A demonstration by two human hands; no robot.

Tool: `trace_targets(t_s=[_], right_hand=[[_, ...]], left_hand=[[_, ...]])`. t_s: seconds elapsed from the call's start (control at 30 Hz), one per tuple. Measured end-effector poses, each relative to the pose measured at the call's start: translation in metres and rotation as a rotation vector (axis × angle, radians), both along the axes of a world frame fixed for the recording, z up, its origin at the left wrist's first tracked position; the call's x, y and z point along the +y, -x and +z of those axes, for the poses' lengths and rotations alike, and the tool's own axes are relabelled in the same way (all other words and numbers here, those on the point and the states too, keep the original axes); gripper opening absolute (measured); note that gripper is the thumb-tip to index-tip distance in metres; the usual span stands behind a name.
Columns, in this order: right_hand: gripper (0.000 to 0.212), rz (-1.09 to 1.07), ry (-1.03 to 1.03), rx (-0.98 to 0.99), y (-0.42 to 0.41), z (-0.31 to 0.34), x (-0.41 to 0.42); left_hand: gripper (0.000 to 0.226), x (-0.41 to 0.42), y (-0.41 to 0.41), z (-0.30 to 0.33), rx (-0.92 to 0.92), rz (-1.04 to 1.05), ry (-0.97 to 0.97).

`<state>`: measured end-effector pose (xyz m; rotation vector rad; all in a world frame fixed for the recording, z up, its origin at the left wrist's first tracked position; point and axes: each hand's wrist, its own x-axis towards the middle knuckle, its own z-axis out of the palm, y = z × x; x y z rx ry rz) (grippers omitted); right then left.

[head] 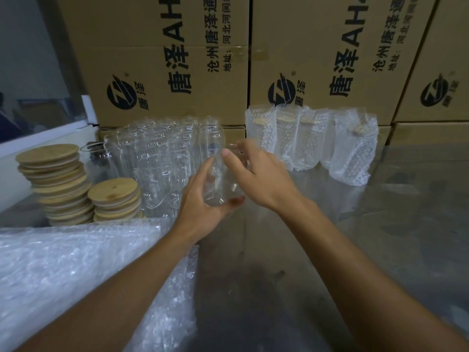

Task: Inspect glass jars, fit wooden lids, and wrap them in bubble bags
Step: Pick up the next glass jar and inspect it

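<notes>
Two bare forearms enter from the bottom edge, elbows cut off. Nearest left, a stack of bubble bags (76, 270) lies flat; count not readable. Above the steel table (291, 288), the left hand (203, 207) grasps one clear glass jar (222, 184) around its base, long axis tilted, mouth up and away. The right hand (256, 174) curls over the jar's upper part; its fingertips are motion-blurred. Behind, a cluster of empty jars (162, 158) stands upright, outlines overlapping, count uncertain. Two stacks of wooden lids (61, 184) sit left. Five wrapped jars (312, 141) stand right. Cardboard boxes (172, 59) back everything.
</notes>
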<state>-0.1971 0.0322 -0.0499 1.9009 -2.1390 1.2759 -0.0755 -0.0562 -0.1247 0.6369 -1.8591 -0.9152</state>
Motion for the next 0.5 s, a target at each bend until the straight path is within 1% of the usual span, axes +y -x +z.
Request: trace_targets(t_s=[0.07, 0.1, 0.2, 0.3, 0.33, 0.5], right_hand=[[0.055, 0.055, -0.032, -0.021, 0.001, 0.0, -0.001], [0.054, 0.075, -0.037, -0.064, 0.002, 0.0, -0.002], [0.05, 0.1, 0.028, -0.224, 0.006, 0.0, -0.004], [0.051, 0.14, 0.07, -0.322, 0.007, 0.0, -0.006], [0.052, 0.152, 0.089, -0.324, 0.008, 0.0, -0.006], [0.042, 0.189, 0.152, -0.311, 0.01, -0.005, -0.007]], left_hand=[[0.1, 0.0, -0.001, 0.001, -0.007, 0.006, 0.004], [0.1, 0.0, -0.001, 0.001, -0.021, -0.001, 0.001], [0.092, 0.002, 0.001, 0.0, -0.043, -0.014, -0.05], [0.095, 0.002, 0.001, 0.001, -0.017, -0.07, -0.128], [0.091, 0.002, 0.002, 0.002, 0.004, -0.108, -0.154], [0.057, 0.01, 0.004, 0.007, 0.105, -0.341, -0.31]])
